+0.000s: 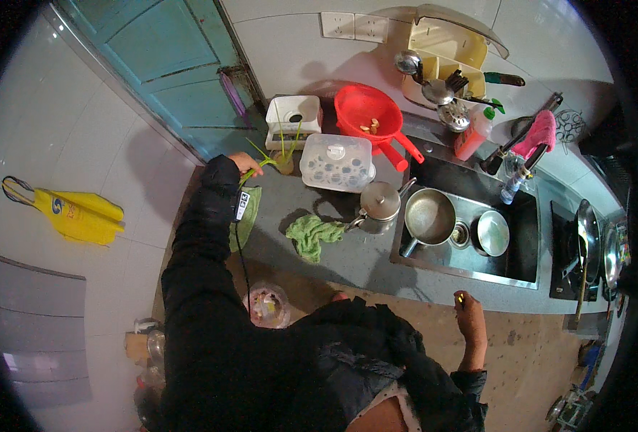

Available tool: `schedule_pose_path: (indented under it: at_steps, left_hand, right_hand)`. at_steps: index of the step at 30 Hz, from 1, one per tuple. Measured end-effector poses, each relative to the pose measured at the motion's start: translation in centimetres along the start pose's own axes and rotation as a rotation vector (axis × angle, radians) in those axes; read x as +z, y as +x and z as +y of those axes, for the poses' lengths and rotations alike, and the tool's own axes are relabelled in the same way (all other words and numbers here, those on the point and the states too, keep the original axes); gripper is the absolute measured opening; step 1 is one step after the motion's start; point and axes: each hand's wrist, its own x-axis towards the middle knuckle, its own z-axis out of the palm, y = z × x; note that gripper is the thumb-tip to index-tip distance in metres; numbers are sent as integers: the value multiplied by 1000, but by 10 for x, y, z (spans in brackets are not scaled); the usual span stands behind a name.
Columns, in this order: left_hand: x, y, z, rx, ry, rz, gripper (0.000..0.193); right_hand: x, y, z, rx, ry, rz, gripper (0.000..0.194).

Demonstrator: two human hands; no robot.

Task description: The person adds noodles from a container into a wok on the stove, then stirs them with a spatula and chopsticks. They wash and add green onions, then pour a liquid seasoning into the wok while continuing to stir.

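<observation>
At the far left end of the counter, my left hand (247, 163) has its fingers around long green leaves (267, 161). The leaves belong to a plant standing in a small jar (284, 163). Below that hand, a black cord with a white tag (242, 206) hangs over a flat green cloth (247, 218). My right hand (471, 318) is in front of the counter's front edge, above the floor, with its fingers curled. Something small and yellow (460, 298) shows at those fingers; whether it is a ring or a held piece is unclear.
Beside the jar stand a white kitchen scale (293, 120), red colanders (363, 107) and a lidded plastic box (334, 162). A crumpled green cloth (312, 237) lies near a metal kettle (379, 204). The sink (473, 276) holds a saucepan (430, 216) and a bowl (493, 233).
</observation>
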Motion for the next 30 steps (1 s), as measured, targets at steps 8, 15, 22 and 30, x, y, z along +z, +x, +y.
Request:
schedule_pose_path:
  at_steps: [8, 15, 22, 30]
  left_hand:
    - [20, 17, -14, 82, -348, 104, 21]
    - [31, 35, -24, 153, -312, 176, 21]
    - [39, 30, -20, 103, -716, 107, 21]
    - [44, 43, -35, 247, -744, 159, 21]
  right_hand:
    - [3, -5, 9, 22, 32, -4, 16]
    - [2, -9, 4, 41, 34, 3, 16]
    - [-1, -8, -3, -23, -20, 15, 17]
    - [0, -9, -3, 40, -19, 1, 17]
